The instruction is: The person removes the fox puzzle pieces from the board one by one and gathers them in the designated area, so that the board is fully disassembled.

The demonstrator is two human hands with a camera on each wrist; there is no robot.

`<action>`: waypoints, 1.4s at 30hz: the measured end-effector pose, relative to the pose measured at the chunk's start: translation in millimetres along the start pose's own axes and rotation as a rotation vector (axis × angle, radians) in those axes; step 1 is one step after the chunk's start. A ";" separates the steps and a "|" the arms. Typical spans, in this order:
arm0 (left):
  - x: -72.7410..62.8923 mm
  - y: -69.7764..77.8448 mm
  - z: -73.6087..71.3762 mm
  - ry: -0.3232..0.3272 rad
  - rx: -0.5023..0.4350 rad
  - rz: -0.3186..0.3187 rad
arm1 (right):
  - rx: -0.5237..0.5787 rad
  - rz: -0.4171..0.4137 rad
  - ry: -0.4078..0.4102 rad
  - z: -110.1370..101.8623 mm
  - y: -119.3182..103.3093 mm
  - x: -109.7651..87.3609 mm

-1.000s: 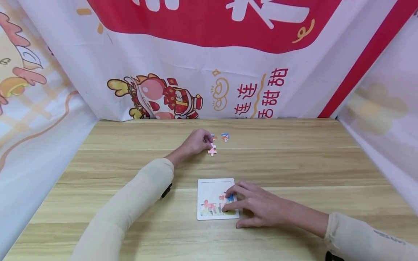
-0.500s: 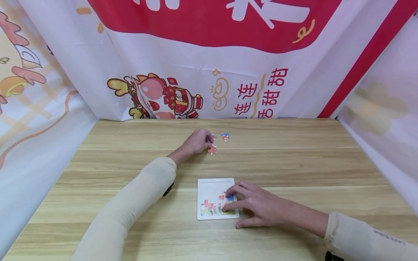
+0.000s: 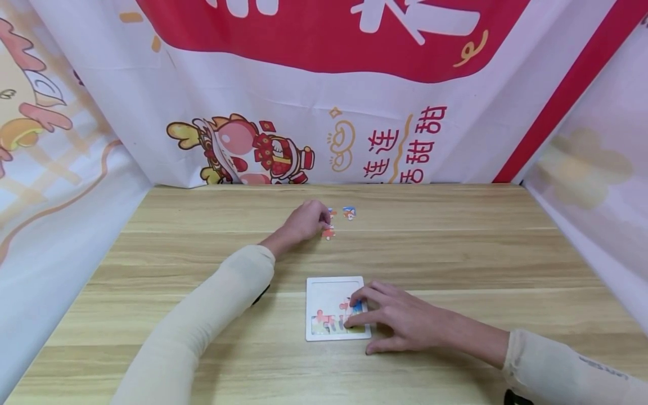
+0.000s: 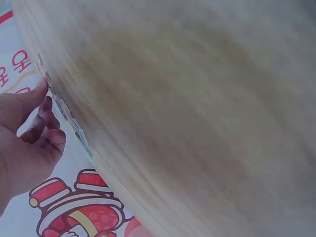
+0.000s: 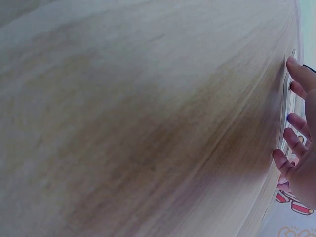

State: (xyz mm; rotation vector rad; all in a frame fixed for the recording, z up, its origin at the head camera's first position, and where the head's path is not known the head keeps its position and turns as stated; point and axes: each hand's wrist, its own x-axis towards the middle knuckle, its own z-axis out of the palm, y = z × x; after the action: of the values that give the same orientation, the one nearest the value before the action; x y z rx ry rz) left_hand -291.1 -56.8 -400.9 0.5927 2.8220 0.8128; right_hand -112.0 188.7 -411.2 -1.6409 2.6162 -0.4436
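Note:
In the head view, my left hand (image 3: 306, 220) is at the far part of the table, its thumb and curled fingers pinching the upper edge of an orange jigsaw puzzle piece (image 3: 328, 234). The left wrist view has the left hand (image 4: 30, 131) side-on, thumb tip down at the thin row of pieces. My right hand (image 3: 400, 318) lies spread over the right side of a white puzzle tray (image 3: 310, 298), fingertips on pieces fitted there and thumb beside the frame. Fitted pieces (image 3: 324, 324) fill the tray's near part. The right wrist view catches the right hand (image 5: 301, 133) at the tray's edge.
Behind the left fingers, another puzzle piece (image 3: 332, 213) is partly hidden. A blue and orange piece (image 3: 349, 212) lies to its right. A printed cloth (image 3: 283, 84) hangs along the table's back edge, with more cloth at both sides.
The piece under my left fingers has turned from pale pink to deeper orange and shifted slightly away from me. The left forearm has edged right. My right hand and the tray stay put.

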 end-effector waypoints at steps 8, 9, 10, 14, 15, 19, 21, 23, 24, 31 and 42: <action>-4.2 1.4 -2.8 -0.010 0.015 0.007 | 0.013 0.003 -0.007 0.7 1.0 -0.1; -6.1 2.0 -3.8 -0.006 0.013 0.015 | 0.016 0.004 -0.007 0.7 1.1 0.0; -8.7 2.8 -5.0 -0.003 0.006 0.021 | 0.017 0.002 -0.005 0.6 1.1 0.1; -23.1 5.7 -9.8 0.012 -0.015 0.086 | 0.032 0.009 -0.010 -1.3 0.3 1.4; -27.4 6.1 -10.8 0.011 -0.020 0.110 | 0.039 0.013 -0.015 -2.1 0.0 2.1; -47.7 5.6 -13.7 -0.035 -0.010 0.218 | 0.103 0.044 -0.038 -6.3 -0.5 4.0; -57.9 4.8 -14.0 -0.067 0.001 0.275 | 0.171 0.075 -0.044 -8.5 -0.1 4.1; -68.2 4.8 -13.7 -0.097 0.012 0.331 | 0.256 0.110 -0.039 -10.4 0.5 4.0; -73.4 5.1 -13.2 -0.112 0.015 0.354 | 0.295 0.124 -0.032 -10.8 1.0 4.0; -106.2 11.8 -7.1 -0.203 -0.011 0.418 | 0.381 0.233 0.038 -12.2 4.2 8.6; -134.3 16.5 6.0 -0.379 -0.038 0.441 | 0.302 0.335 0.094 -11.0 9.3 20.1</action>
State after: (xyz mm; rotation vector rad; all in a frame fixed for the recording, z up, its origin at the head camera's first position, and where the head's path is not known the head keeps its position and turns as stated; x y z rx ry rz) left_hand -161.8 -96.2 -393.0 1.2429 2.3556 0.7188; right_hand -131.1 177.2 -400.3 -1.0942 2.6504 -0.8606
